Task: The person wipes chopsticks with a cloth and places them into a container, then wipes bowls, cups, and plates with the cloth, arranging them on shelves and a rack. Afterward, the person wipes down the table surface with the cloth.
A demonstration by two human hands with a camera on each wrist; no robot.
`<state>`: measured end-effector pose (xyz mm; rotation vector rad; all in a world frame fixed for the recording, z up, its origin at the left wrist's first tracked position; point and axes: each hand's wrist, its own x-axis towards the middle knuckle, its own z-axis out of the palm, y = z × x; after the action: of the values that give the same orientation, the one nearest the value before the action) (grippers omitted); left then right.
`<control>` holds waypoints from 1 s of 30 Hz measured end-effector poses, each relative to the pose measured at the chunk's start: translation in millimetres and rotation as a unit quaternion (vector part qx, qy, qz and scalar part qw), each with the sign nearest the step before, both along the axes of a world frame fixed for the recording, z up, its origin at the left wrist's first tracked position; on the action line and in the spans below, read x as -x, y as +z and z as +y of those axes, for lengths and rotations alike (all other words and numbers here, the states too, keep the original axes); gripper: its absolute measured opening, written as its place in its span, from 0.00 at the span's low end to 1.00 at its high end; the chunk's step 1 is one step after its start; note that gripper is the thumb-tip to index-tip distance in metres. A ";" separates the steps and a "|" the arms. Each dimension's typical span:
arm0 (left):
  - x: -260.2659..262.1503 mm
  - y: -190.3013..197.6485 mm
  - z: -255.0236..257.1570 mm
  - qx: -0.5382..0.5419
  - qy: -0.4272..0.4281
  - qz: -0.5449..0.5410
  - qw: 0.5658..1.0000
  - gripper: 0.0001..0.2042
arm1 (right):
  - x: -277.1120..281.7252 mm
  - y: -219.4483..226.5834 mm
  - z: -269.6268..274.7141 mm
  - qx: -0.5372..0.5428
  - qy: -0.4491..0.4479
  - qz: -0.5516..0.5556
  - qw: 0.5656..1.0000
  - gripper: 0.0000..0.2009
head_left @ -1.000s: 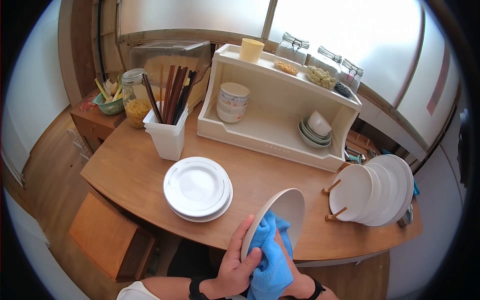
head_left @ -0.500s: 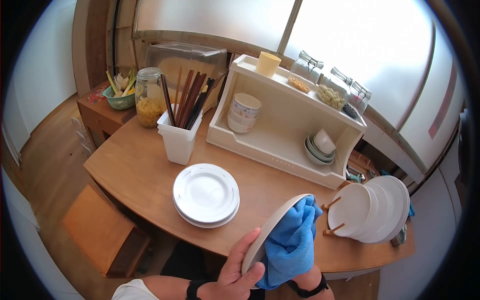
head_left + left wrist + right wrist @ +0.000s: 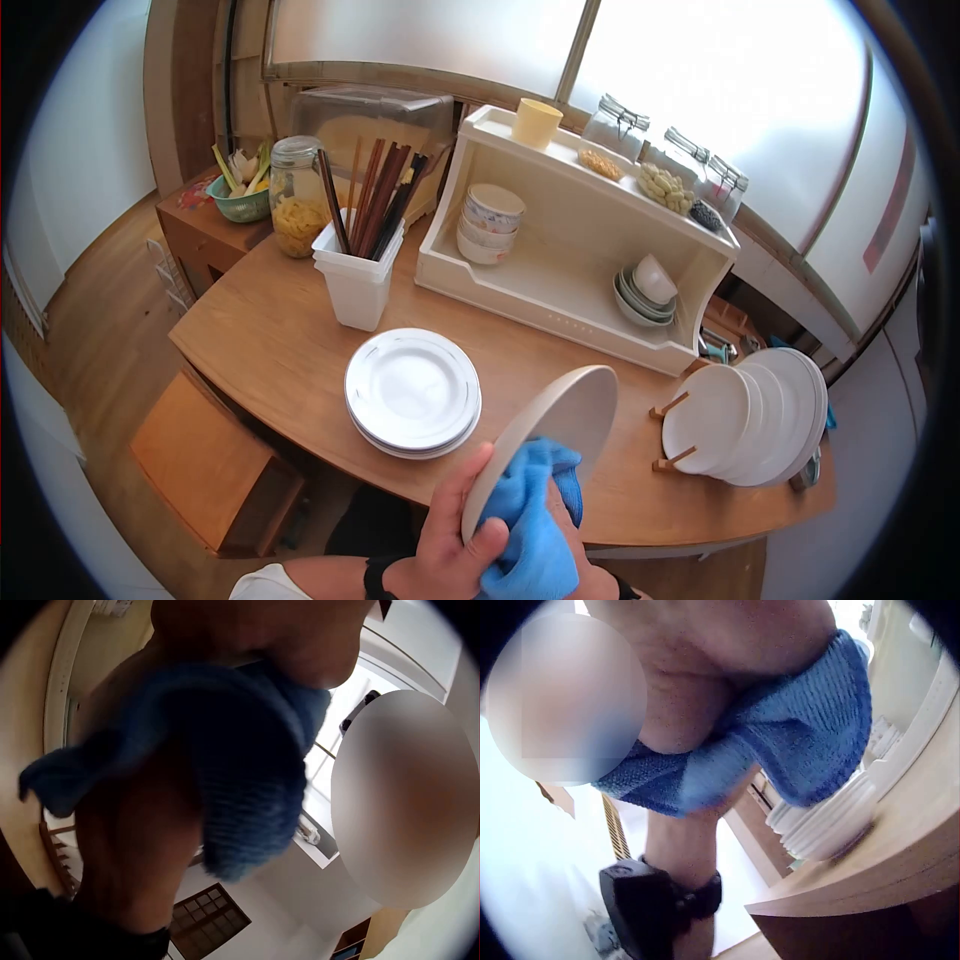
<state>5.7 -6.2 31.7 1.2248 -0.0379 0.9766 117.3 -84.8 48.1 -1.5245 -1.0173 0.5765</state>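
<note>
My left hand (image 3: 448, 545) grips a white plate (image 3: 585, 405) by its near left edge in the head view, fingers behind and thumb at the front. Tilted up on its side, the plate is held above the table's front edge. Bunched against its inner face is a blue cloth (image 3: 530, 530), held by my right hand (image 3: 575, 555), whose fingers are partly hidden by the cloth. Folds of the cloth (image 3: 802, 742) hang below the hand in the right wrist view. Left of the plate, a stack of white plates (image 3: 412, 390) lies on the table.
White plates (image 3: 705, 420) stand upright in a wooden rack at right. Behind is a cream shelf (image 3: 560, 270) with stacked bowls and jars. Chopsticks stand in a white container (image 3: 358, 285) at left, beside a glass jar (image 3: 298, 210). A wooden stool (image 3: 205, 460) is below the table (image 3: 250, 330).
The cloth went up to the plate's far rim half a second ago and is now back low on the inner face. The plate has shifted slightly left. The head view has tilted from a second ago.
</note>
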 end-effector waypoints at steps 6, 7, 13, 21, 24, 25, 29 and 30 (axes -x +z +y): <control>-4.3 -3.5 -14.5 0.004 0.020 -0.004 1.000 0.29 | -39.8 19.6 -2.8 0.066 -0.002 -0.302 0.951 0.34; -3.3 -2.3 -10.4 0.005 0.026 -0.006 1.000 0.29 | -31.7 38.5 2.2 0.066 -0.058 -0.371 0.925 0.34; -6.5 -5.7 -6.4 0.086 0.005 0.032 0.996 0.35 | -5.1 19.6 0.0 0.003 0.046 -0.007 0.999 0.29; 9.7 -14.7 -6.1 -0.006 -0.006 -0.001 1.000 0.29 | -56.6 41.3 -9.2 0.015 -0.139 -0.611 0.779 0.32; 17.7 -19.3 7.3 -0.020 -0.050 0.006 0.999 0.29 | -64.9 10.9 -12.9 -0.098 -0.186 -0.201 0.957 0.33; 18.0 -16.6 11.4 -0.040 -0.076 0.007 0.996 0.30 | -64.7 21.5 -15.9 -0.097 -0.189 -0.198 0.957 0.33; 11.1 20.7 22.4 -0.179 -0.070 0.096 0.977 0.28 | -58.4 81.1 -20.4 -0.024 -0.083 -0.560 0.824 0.31; 9.0 23.6 23.7 -0.185 -0.081 0.091 0.975 0.29 | -63.2 82.0 -20.3 -0.035 -0.021 -0.519 0.853 0.28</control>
<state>-3.3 17.5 55.2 1.6235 -0.1798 0.7291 180.5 -105.2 130.1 -1.7897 -1.7684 -0.4133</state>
